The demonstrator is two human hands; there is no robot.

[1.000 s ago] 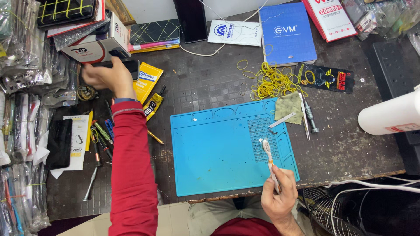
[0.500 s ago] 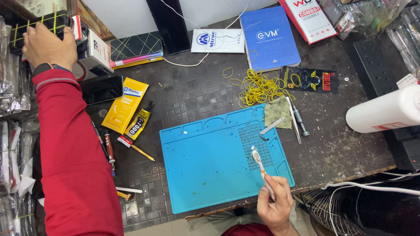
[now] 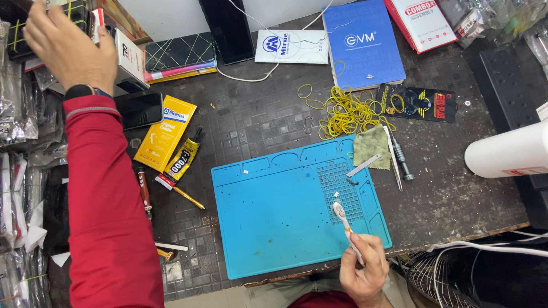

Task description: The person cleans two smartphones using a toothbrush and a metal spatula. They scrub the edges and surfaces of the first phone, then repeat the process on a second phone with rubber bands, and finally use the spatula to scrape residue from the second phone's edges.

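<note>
Toothbrush (image 3: 344,221) stays gripped in my right hand (image 3: 361,274) over the blue mat (image 3: 274,211), while my left hand (image 3: 68,48) has moved from the small box (image 3: 130,60) to the far-left shelf, grip unclear.

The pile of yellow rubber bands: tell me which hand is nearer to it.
Right. The right hand is below the yellow rubber bands, at the blue mat's near edge; the left hand is far off at the top left corner.
</note>
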